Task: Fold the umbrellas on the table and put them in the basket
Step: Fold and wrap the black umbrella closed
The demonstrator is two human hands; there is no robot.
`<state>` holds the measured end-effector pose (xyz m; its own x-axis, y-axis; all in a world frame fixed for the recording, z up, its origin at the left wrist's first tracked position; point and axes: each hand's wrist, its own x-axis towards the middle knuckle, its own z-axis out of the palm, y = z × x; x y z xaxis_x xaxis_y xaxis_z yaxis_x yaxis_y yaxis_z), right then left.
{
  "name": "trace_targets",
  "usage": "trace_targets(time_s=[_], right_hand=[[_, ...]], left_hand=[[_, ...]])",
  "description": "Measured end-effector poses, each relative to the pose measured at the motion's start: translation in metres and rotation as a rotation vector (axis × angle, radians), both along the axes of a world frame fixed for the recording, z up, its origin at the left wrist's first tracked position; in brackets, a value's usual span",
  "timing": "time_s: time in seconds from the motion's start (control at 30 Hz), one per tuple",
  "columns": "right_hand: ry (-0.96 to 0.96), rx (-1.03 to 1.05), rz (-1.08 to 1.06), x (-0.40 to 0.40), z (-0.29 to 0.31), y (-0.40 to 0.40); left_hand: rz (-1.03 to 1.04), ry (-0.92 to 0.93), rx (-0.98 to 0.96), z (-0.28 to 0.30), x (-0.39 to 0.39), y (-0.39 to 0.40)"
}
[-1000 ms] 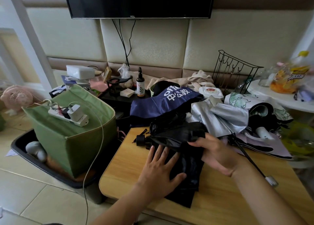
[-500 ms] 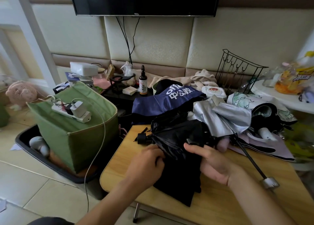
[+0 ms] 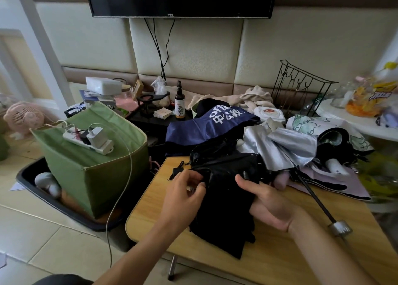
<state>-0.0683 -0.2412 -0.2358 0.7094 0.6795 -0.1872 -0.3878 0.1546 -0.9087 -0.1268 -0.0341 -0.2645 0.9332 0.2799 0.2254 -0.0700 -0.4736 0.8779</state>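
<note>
Head view: both hands work a black umbrella (image 3: 226, 198) lying on the wooden table (image 3: 280, 254); left hand (image 3: 183, 195) pinches its canopy edge, right hand (image 3: 267, 200) grips the bundled fabric, thumb on top.

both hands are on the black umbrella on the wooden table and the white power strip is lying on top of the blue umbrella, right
Not quite. In the head view the white power strip lies on top of the green basket, not the blue umbrella. The rest holds: left hand and right hand are on the black umbrella on the wooden table.
</note>
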Motion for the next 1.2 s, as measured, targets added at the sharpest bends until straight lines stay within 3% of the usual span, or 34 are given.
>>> trace_targets(time_s=[0.1,0.37,0.43,0.63,0.7,0.83,1.07,1.2], right_hand=[[-0.034,-0.129,0.046,-0.004,0.003,-0.004],[-0.168,-0.515,0.151,-0.005,0.0,-0.003],[-0.194,-0.568,0.179,-0.006,0.001,-0.006],[-0.178,-0.346,0.049,-0.004,0.008,-0.014],[-0.183,-0.283,-0.002,0.0,0.009,-0.021],[-0.156,-0.376,0.05,0.001,0.008,-0.034],[-0.21,-0.472,0.069,0.001,0.005,-0.042],[-0.298,-0.484,0.134,-0.002,0.01,-0.044]], left_hand=[[-0.033,0.071,-0.076,0.003,-0.002,0.002],[-0.102,0.189,-0.708,0.01,-0.003,-0.002],[-0.14,0.221,-0.717,0.009,-0.004,-0.002],[0.007,0.299,-0.907,0.002,-0.002,0.007],[-0.062,0.346,-0.894,-0.001,-0.001,0.008],[-0.204,0.487,-0.672,0.0,-0.005,0.007],[-0.26,0.447,-0.558,0.018,-0.011,0.016],[-0.272,0.501,-0.337,0.026,-0.016,0.016]])
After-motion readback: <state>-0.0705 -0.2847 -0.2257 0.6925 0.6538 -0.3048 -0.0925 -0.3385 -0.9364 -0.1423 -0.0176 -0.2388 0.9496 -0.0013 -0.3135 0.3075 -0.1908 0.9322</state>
